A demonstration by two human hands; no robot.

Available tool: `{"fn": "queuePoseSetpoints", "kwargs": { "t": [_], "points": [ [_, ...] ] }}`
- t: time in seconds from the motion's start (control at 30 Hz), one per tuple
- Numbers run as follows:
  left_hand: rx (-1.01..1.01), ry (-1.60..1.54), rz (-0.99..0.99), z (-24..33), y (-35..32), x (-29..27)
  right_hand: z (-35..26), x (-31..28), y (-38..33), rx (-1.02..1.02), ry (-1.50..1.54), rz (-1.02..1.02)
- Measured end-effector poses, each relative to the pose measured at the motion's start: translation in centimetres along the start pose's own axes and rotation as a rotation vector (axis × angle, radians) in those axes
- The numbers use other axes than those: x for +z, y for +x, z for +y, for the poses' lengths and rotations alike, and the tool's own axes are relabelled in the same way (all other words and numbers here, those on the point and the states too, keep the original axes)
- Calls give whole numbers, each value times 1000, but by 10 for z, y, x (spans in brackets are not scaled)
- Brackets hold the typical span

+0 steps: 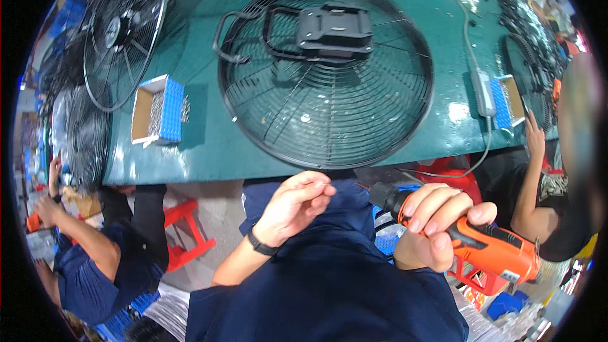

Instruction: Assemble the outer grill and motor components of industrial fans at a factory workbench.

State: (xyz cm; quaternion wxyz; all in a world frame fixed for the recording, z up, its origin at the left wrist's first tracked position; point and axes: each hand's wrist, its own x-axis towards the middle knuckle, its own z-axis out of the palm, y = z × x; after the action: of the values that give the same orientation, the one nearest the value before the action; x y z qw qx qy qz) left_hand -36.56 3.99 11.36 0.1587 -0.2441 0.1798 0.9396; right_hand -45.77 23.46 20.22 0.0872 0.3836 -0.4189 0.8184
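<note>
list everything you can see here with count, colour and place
table: 1, green, upper middle
wire fan guard: 1, black, flat on table centre
housing: 1, dark grey, atop that guard
silver-rimmed guard: 1, dark wires, table's left
boxes: at least 3, blue-sided, table's left, right, top right
power strip: 1, whitish, table's right
stools: at least 2, red, left and right
other people: several, nearest in dark clothing, both sides
power driver: 1, orange and black, lower right
wristband: 1, black, left wrist
left hand: 1, bare, below guard, fingers curled
right hand: 1, bare, around the driver
</note>
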Motion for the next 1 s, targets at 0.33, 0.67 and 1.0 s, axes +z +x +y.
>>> {"fn": "queuePoseSetpoints", "kwargs": {
  "t": [0.33,0.67,1.0],
  "points": [
    [-155,-148,-170,-4,2,2,17,20,-6,63,59,-138],
    [-95,-187,-124,-8,-1,-2,21,30,-8,91,8,-161],
    [-4,-188,17,-12,5,-1,33,41,-15,98,-74,-173]
  ]
}}
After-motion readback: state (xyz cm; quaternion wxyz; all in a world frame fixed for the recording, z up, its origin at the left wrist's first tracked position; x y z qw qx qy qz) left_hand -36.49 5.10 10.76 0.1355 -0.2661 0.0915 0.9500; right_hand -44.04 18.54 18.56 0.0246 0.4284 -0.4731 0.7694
